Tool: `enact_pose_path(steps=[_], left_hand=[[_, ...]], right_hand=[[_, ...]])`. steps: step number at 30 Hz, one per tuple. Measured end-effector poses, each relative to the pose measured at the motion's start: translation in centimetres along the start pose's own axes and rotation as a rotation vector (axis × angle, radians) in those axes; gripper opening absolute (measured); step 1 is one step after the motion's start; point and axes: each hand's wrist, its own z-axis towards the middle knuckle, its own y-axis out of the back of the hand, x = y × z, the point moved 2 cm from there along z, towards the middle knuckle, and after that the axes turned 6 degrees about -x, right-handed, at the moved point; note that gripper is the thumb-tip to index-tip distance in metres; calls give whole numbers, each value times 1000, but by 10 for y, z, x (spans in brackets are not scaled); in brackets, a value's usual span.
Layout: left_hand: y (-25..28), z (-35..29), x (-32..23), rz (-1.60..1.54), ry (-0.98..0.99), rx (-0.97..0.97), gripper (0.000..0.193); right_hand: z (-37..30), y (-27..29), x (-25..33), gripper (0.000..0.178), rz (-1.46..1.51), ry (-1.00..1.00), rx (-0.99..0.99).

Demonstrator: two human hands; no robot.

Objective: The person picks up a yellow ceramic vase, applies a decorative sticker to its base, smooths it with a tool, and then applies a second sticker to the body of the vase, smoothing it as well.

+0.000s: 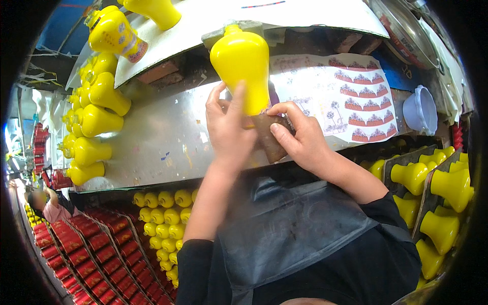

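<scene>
A glossy yellow bottle (240,58) lies in front of me on a grey rest, its neck pointing away. My left hand (231,124) is at the bottle's lower left side; motion smears it, so its grip is unclear. A patterned band shows near the bottle's base. There my right hand (301,133) presses thumb and fingers on a dull brown piece (269,140), whose kind I cannot make out. A bit of purple shows beside the bottle, partly hidden. Right of the hands lies a white sheet (325,96) of printed decals with red-brown curved bands and small tree pictures.
More yellow bottles (101,119) line the metal table's (157,132) left end; a decorated bottle (114,33) stands on a white board (203,15). A pale tub (421,109) is at the right. Racks of yellow bottles (447,188) and red items (101,249) flank me. Another person (53,203) is far left.
</scene>
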Motion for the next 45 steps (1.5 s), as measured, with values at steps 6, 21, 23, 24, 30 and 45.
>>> enact_pose_path(steps=[6, 21, 23, 24, 30, 45], left_hand=[[2, 2, 8, -231, 5, -40, 92], [-3, 0, 2, -71, -2, -11, 105], [-2, 1, 1, -79, 21, 5, 108], [-1, 2, 2, -135, 51, 32, 108], [-2, 6, -2, -164, 86, 27, 109], [-5, 3, 8, -123, 20, -50, 89]], right_hand=[[10, 11, -1, 22, 26, -106, -95], [25, 12, 15, 25, -275, 189, 124], [36, 18, 25, 25, -434, 365, 93], [44, 22, 28, 25, -476, 374, 85], [59, 27, 41, 25, -521, 769, 241], [30, 24, 34, 24, -365, 445, -37]])
